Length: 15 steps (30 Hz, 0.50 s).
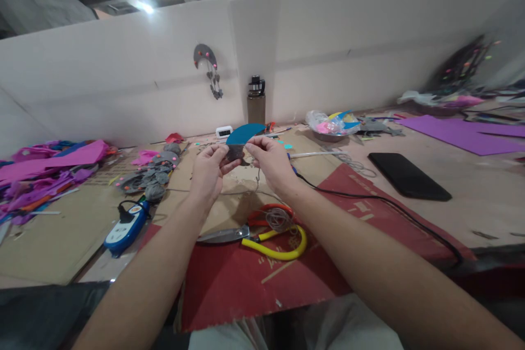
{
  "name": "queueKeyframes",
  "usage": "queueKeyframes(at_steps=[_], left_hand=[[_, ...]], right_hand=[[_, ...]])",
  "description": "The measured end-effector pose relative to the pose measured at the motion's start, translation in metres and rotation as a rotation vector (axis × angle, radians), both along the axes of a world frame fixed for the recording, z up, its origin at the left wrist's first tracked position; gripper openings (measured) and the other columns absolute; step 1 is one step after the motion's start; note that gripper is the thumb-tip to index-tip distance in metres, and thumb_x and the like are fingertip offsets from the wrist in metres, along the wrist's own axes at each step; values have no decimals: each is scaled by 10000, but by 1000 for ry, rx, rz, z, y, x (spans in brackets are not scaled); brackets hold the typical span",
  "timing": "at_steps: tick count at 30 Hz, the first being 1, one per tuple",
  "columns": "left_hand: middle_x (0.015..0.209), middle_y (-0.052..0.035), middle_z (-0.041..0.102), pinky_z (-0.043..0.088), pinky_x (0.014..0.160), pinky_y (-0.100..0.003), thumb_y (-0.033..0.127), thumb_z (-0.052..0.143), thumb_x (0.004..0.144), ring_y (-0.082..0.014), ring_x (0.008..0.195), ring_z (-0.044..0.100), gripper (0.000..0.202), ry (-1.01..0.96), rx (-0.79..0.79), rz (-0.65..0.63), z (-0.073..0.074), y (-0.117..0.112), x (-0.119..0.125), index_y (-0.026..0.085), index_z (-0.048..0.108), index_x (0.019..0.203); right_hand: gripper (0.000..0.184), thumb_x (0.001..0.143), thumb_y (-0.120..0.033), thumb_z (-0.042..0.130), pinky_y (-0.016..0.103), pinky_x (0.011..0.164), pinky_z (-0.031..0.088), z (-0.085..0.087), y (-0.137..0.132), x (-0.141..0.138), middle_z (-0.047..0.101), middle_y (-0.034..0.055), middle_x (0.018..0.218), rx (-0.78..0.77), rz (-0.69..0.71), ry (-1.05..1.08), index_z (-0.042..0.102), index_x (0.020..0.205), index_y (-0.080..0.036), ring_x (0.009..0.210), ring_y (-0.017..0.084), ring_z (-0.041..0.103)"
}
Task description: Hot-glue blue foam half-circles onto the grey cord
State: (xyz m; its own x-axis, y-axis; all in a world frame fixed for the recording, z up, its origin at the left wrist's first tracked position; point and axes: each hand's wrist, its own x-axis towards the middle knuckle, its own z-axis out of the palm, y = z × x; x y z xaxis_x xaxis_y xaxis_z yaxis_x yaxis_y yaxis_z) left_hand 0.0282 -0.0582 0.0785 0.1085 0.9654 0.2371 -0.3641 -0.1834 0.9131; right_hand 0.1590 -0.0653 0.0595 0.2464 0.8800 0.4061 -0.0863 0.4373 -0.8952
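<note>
My left hand and my right hand are raised above the table, both pinched on a curved blue foam piece with a small grey foam shape against its lower edge. A thin thread hangs down from between the hands. Below them lie scissors with red and yellow handles and a small bundle of grey thread on a red cardboard sheet.
Pink and purple foam scraps pile up at left, beside grey foam pieces. A blue-and-white power strip lies near left. A black phone, purple sheets, a bottle and a bowl of scraps stand farther off.
</note>
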Motion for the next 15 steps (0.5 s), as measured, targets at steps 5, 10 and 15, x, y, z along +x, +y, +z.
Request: queueKeyframes(at_steps=[5,10,15], left_hand=[[745,-7,654,556,624,-272,229,645,683,-147,683,666,162,2,-10,-35,1,1,-1,160,521,761],[747,-25,670,523,527,-195,241,634,704,-143,654,670,157,25,-52,-76,2,3,-2,154,549,804],[672,-10,633,460,420,-156,279,656,702,-124,566,643,208,61,-60,-64,-1,5,-3,149,529,804]], right_hand=[[148,689,-332,576,219,508,319,2,-2,0,507,-29,682,-19,54,33,554,714,-188,568,77,391],[157,681,-329,587,210,462,279,7,-8,0,442,-51,643,-38,160,70,512,693,-192,518,62,340],[175,694,-331,573,217,454,260,7,-9,-1,376,-62,597,-27,188,34,469,655,-196,490,60,305]])
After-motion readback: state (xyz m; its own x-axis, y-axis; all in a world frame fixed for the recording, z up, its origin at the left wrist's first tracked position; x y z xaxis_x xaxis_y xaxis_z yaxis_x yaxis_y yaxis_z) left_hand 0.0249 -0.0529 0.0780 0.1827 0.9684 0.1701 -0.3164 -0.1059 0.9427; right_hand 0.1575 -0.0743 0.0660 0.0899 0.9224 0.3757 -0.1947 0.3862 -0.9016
